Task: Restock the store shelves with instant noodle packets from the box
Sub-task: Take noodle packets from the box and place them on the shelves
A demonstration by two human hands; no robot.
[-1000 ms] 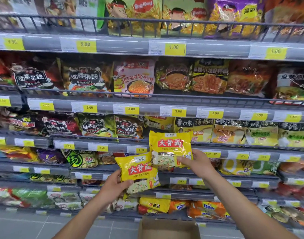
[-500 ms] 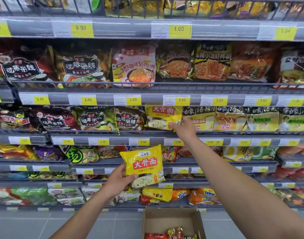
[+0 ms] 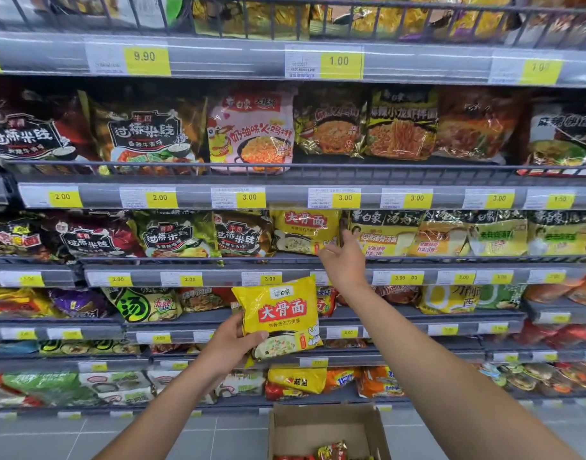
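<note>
My left hand (image 3: 230, 345) grips a yellow instant noodle packet (image 3: 281, 318) by its lower left edge, held upright in front of the lower shelves. A second yellow packet (image 3: 303, 232) of the same kind stands on the third shelf (image 3: 218, 260), between dark packets and pale yellow ones. My right hand (image 3: 343, 258) is raised at that shelf's rail, fingers relaxed and just right of the shelved packet, holding nothing. The cardboard box (image 3: 328, 431) sits on the floor below, with a few red packets visible inside.
Grey wire-railed shelves full of assorted noodle packets fill the view, each edge lined with yellow price tags (image 3: 344, 197). Grey floor tiles (image 3: 85, 436) lie left of the box. The shelves' rails stand out towards me.
My right hand carried its yellow packet up onto the third shelf and let it go, then drew back slightly. My left hand kept its packet at about the same height.
</note>
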